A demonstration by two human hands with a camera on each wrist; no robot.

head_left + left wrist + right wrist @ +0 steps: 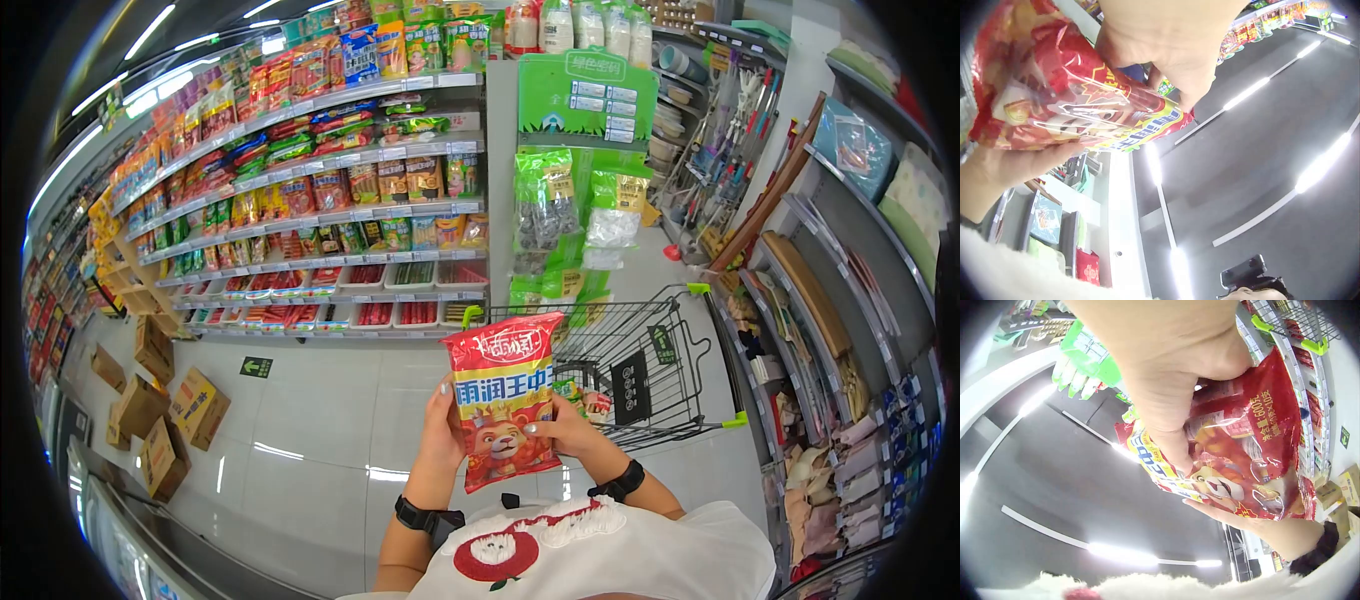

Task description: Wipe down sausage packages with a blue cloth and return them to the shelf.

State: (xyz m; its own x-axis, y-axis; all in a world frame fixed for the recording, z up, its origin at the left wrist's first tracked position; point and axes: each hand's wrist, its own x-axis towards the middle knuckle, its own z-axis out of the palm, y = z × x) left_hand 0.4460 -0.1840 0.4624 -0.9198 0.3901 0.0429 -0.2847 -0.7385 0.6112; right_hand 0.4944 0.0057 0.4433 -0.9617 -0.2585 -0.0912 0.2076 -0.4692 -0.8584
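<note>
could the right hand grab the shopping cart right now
Probably yes: the shopping cart stands close ahead, with no visible barrier before the right hand. That hand does grip the red bag, though, so it would likely need to leave it to the left hand first.

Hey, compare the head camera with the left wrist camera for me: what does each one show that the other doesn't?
Only the head view shows the shopping cart, the cardboard boxes on the floor and the green arrow sign there.

Only the left wrist view shows the dark device near its bottom edge.

Both show the left hand and right hand holding the red bag, plus ceiling lights.
</note>
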